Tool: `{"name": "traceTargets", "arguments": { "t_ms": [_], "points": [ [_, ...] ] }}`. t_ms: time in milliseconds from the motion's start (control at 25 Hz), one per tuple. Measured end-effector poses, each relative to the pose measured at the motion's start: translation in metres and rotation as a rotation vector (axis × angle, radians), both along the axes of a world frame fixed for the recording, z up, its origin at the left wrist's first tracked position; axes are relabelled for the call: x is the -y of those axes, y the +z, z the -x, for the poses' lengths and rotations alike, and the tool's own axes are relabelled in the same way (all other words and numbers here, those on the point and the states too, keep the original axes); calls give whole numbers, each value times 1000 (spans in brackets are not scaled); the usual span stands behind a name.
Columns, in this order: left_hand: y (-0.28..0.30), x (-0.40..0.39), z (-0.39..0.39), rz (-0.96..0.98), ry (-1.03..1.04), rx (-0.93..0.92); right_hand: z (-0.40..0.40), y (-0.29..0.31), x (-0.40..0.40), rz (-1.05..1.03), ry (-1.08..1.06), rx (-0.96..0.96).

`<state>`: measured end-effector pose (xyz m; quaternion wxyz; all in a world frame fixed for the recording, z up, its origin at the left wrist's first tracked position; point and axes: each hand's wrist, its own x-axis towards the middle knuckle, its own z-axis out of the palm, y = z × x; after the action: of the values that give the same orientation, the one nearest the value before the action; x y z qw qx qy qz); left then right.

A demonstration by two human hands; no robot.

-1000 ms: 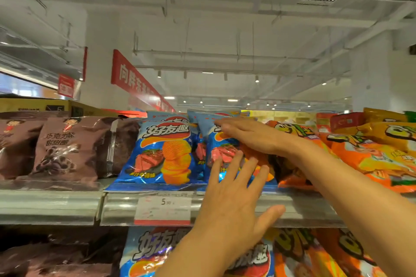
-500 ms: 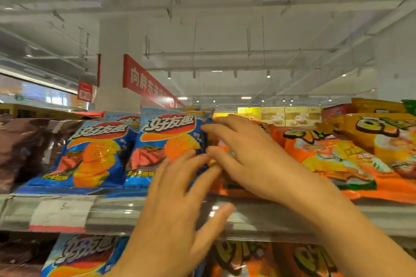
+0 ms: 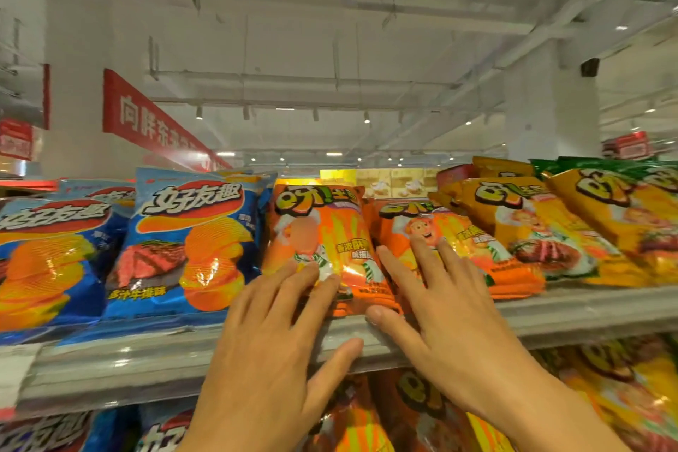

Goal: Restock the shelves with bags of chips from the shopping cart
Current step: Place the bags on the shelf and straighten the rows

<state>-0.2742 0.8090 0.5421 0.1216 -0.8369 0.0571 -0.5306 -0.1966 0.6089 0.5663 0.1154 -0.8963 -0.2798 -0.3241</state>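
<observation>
Under a white ceiling (image 3: 330, 29) with strip lights and a red banner (image 3: 146, 117), a grey shelf (image 3: 110, 363) is seen stocked front to back. Blue chip bags (image 3: 190, 249) are stood at left, yellow bags (image 3: 543, 227) laid slanted at right, an orange chip bag (image 3: 323, 231) upright between them. Both hands are kept flat, fingers straight, nothing gripped: left hand (image 3: 271, 360) is pressed on the orange bag's lower front, thumb on the shelf lip; right hand (image 3: 451, 308) is laid on the neighbouring orange bag (image 3: 455, 231). Versus 0.5 s ago: view shifted right, hands moved off the blue bags, orange bag now stood upright.
</observation>
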Motion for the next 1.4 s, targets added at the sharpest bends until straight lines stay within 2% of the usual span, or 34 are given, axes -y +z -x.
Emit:
{"name": "traceTargets", "arguments": {
  "t_ms": [200, 400, 520, 600, 680, 800, 880, 960, 1040, 1120, 1160, 1240, 1320, 1400],
  "points": [
    [3, 5, -5, 86, -43, 48, 6, 2, 5, 27, -12, 5],
    [22, 23, -4, 220, -18, 58, 6, 12, 21, 70, 11, 129],
    [30, 47, -7, 194, -67, 82, -8, 20, 44, -83, 62, 147],
    [32, 71, -14, 152, -142, 72, -23, 17, 62, -53, 44, 124],
    [35, 95, -24, 136, -223, 39, -33, 9, 72, 59, 96, 49],
    [44, 132, -45, 186, -270, -69, -43, 7, 89, 97, 278, 106],
    [52, 156, -59, 243, -193, -208, -50, 11, 113, 98, 421, 138],
    [56, 177, -73, 248, 1, -267, -66, 13, 152, 24, 509, 178],
    [60, 200, -83, 257, 236, -200, -89, 13, 199, -51, 503, 259],
    [62, 222, -91, 262, 388, -77, -110, 11, 237, -15, 443, 240],
    [63, 233, -98, 245, 374, -26, -118, 10, 250, 33, 414, 186],
    [61, 262, -117, 215, 188, -20, -130, 6, 265, 146, 401, 122],
    [59, 287, -135, 225, 10, -133, -135, 4, 269, 169, 457, 150],
    [55, 300, -152, 265, 9, -268, -135, 6, 280, 110, 548, 137]
  ]
}}
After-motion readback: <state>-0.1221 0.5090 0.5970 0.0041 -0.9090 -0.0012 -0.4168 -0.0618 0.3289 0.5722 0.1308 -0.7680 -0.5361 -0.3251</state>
